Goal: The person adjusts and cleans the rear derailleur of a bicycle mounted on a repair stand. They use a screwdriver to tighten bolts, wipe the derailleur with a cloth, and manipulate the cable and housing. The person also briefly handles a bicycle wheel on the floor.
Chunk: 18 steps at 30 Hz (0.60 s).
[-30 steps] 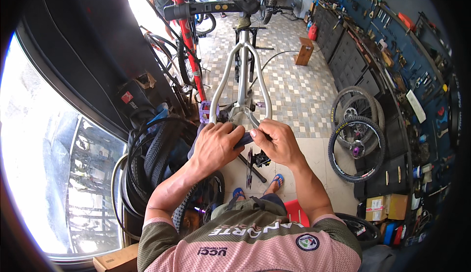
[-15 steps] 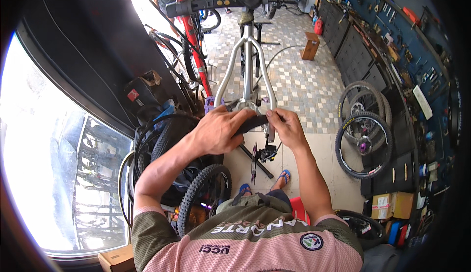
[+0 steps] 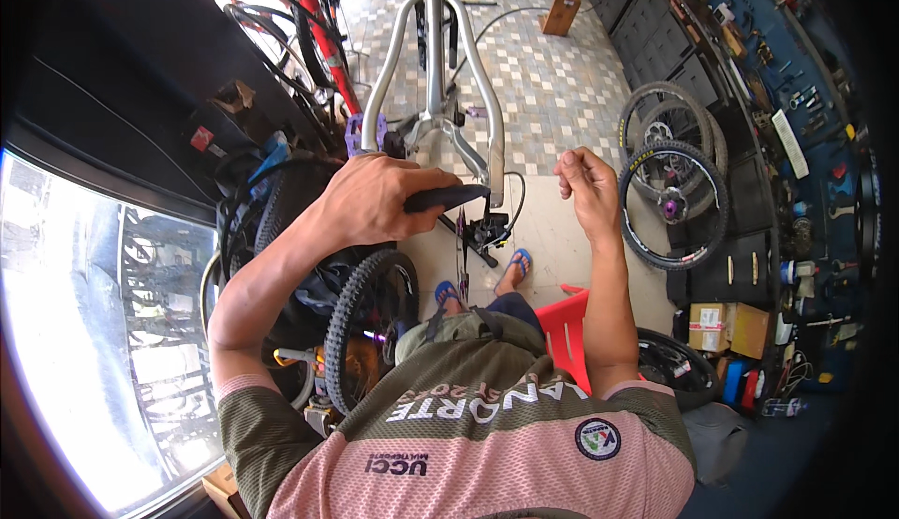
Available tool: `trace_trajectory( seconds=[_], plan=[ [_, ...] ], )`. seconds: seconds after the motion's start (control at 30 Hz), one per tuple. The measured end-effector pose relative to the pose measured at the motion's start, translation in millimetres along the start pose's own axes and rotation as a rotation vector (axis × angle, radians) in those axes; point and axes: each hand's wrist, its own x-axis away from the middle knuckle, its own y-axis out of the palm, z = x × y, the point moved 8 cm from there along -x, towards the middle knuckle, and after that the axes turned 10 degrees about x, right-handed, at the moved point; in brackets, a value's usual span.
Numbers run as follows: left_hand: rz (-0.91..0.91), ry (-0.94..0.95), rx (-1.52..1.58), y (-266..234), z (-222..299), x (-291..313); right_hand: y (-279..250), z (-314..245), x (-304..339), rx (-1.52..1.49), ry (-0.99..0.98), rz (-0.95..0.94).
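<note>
Over on the left, by the bright window, a knobby tyre [image 3: 361, 318] leans among a heap of wheels and cables. Next to it the left hand [image 3: 375, 202] is clenched around a black handle [image 3: 448, 199], whose tip sits at the rear end of the silver bike frame [image 3: 433, 69], just above the black derailleur [image 3: 487, 230] that hangs there. The frame stands over the tiled floor [image 3: 552, 88], with a purple pedal [image 3: 361, 130] close by the knuckles. To my eye the tool wants to stay square on its fitting, turned with a steady wrist so that it does not slip. The right hand [image 3: 588, 189] is off the bike, fingers loosely curled; whether it pinches some small part I cannot tell. It looks free to brace the frame. Farther right, loose wheels [image 3: 670, 196] lean against the blue tool wall [image 3: 796, 97].
</note>
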Motion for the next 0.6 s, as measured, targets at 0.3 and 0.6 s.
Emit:
trace_trajectory(
  seconds=[0.3,0.6],
  plan=[
    [-0.109,-0.089,0.045,38.3,-12.5,27.1,-3.9,43.7,48.9,0.114,0.143,-0.071],
    [-0.208,-0.133,0.034,62.2,-13.1,25.1,35.4,20.0,58.1,0.060,0.045,-0.279]
  ],
)
